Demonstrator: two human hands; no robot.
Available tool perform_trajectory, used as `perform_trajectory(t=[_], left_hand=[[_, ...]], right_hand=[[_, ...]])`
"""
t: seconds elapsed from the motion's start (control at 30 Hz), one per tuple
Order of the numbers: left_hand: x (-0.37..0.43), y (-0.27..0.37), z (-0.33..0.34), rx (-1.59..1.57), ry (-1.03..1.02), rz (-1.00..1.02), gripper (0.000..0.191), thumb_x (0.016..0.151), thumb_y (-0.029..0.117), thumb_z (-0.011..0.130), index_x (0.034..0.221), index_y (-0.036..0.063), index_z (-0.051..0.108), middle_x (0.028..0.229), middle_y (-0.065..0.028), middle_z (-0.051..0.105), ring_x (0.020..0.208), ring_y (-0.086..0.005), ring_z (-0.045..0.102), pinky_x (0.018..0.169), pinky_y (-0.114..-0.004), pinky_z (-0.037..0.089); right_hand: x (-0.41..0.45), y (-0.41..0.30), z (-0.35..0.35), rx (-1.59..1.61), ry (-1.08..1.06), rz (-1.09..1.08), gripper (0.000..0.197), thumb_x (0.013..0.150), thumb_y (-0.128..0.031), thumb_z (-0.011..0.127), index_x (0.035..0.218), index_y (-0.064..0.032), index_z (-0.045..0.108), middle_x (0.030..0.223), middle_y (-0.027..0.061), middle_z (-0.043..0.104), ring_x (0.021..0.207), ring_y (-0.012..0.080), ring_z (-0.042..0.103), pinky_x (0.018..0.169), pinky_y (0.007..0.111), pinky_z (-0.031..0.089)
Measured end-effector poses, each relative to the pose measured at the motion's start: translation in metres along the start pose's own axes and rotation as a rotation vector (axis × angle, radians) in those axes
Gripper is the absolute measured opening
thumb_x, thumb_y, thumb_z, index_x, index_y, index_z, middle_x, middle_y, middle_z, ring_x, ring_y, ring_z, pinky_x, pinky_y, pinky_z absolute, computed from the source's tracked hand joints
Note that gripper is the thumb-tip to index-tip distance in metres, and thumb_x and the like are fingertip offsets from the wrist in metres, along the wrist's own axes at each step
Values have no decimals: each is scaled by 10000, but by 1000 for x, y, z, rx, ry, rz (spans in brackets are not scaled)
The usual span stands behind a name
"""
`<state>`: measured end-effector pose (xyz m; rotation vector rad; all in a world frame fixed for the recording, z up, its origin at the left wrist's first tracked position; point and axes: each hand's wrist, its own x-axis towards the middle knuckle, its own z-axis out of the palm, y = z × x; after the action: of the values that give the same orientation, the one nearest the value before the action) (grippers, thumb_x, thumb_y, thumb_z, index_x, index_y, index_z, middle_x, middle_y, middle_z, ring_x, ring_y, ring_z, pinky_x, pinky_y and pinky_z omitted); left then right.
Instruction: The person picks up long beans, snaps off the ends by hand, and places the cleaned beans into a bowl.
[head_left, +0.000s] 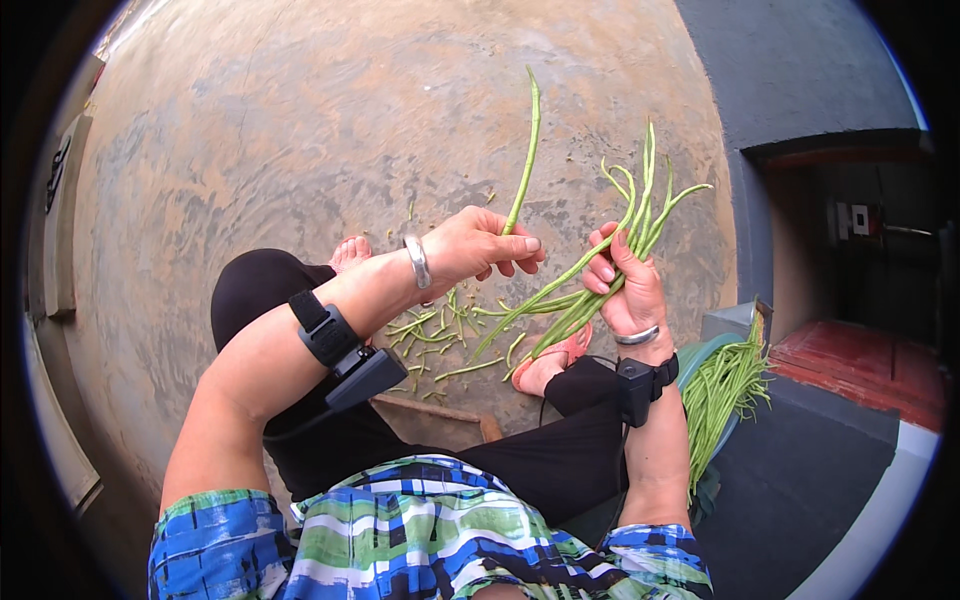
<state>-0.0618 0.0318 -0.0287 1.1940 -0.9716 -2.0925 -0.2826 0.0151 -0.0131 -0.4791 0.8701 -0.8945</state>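
Note:
My left hand (476, 241) grips one green yardlong bean (529, 161), which rises away from me above the thumb. To its right, my right hand (634, 289) holds a bunch of long green beans (641, 217). Their upper ends fan out past the fingers, and their other ends hang down to the left over the floor. Below the hands, short broken bean pieces (427, 330) lie scattered on the concrete between my feet. Where the held bean ends inside my left hand is hidden by the fingers.
A teal tub (709, 356) heaped with long beans (724, 405) stands by my right side. Beyond it are a dark doorway (847, 232) and a red threshold (862, 367). A wooden frame edge (442, 409) shows between my legs. Stained concrete floor (375, 112) stretches ahead.

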Motion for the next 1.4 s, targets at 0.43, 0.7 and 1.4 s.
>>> perform_trajectory(t=[0.43, 0.7, 1.4], left_hand=[[-4, 6, 5, -46, -22, -63, 380, 878, 277, 341, 973, 22, 607, 803, -12, 614, 642, -61, 468, 543, -197, 354], [-1, -1, 3, 13, -56, 1, 363, 891, 290, 368, 958, 25, 608, 823, -5, 616, 668, -57, 478, 568, -197, 361], [3, -9, 9, -413, -413, -151, 355, 928, 221, 334, 1014, -66, 526, 858, -145, 604, 758, -206, 607, 691, -299, 495]], right_hand=[[-5, 0, 7, -134, 42, -116, 163, 861, -194, 526, 943, -53, 534, 816, 77, 568, 786, 213, 579, 722, 368, 492], [-4, 1, 6, -34, -46, -124, 214, 864, -200, 522, 1010, -45, 505, 771, 50, 528, 720, 188, 555, 708, 372, 497], [6, 15, 0, -56, 220, 6, 191, 800, -169, 616, 708, -80, 473, 614, -12, 418, 490, 77, 380, 444, 229, 327]])
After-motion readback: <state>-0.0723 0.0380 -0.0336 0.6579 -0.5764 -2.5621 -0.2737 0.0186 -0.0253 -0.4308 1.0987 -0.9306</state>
